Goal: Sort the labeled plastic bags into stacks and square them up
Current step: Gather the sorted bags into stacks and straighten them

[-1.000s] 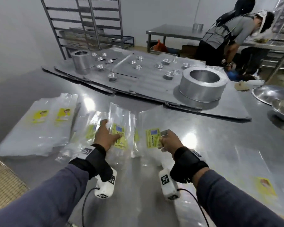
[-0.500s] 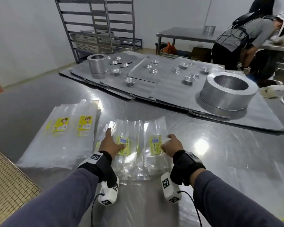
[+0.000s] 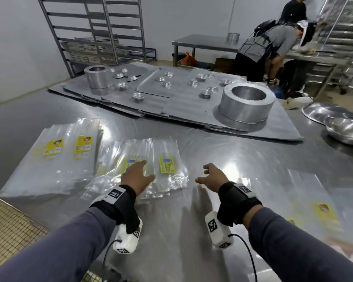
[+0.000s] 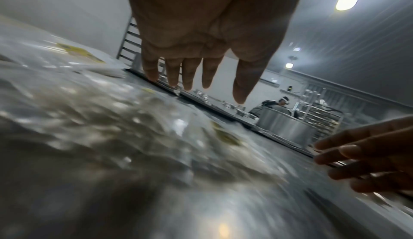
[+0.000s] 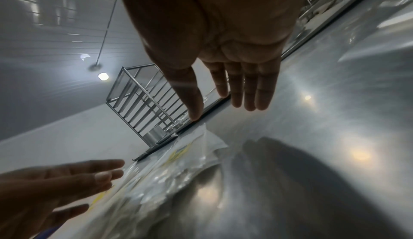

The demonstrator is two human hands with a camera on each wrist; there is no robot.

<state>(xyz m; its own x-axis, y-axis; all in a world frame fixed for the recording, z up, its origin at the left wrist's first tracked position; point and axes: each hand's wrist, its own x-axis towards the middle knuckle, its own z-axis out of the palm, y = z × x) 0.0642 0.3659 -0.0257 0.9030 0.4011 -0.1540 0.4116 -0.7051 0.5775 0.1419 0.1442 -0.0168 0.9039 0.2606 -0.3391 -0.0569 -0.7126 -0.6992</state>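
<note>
A pile of clear bags with green-yellow labels (image 3: 151, 165) lies on the steel table in front of me. To its left rests a larger stack of clear bags with yellow cartoon labels (image 3: 55, 157). More yellow-labelled bags (image 3: 322, 210) lie at the right. My left hand (image 3: 138, 176) hovers over the middle pile, fingers straight and spread, holding nothing; the left wrist view shows the same left hand (image 4: 194, 76) above the crinkled bags (image 4: 125, 119). My right hand (image 3: 210, 176) floats over bare steel just right of the pile, also spread and empty, as the right hand (image 5: 225, 99) shows.
Grey sheets (image 3: 171, 106) at the back carry a large metal ring (image 3: 247, 104), a smaller cylinder (image 3: 98, 77) and several small tins. Steel bowls (image 3: 346, 127) sit far right. A rack (image 3: 102, 33) and two people (image 3: 273, 45) stand beyond the table.
Both hands held labelled bags upright a second ago, laid them flat on the middle pile, and have now let go. The right hand has drawn off to the right.
</note>
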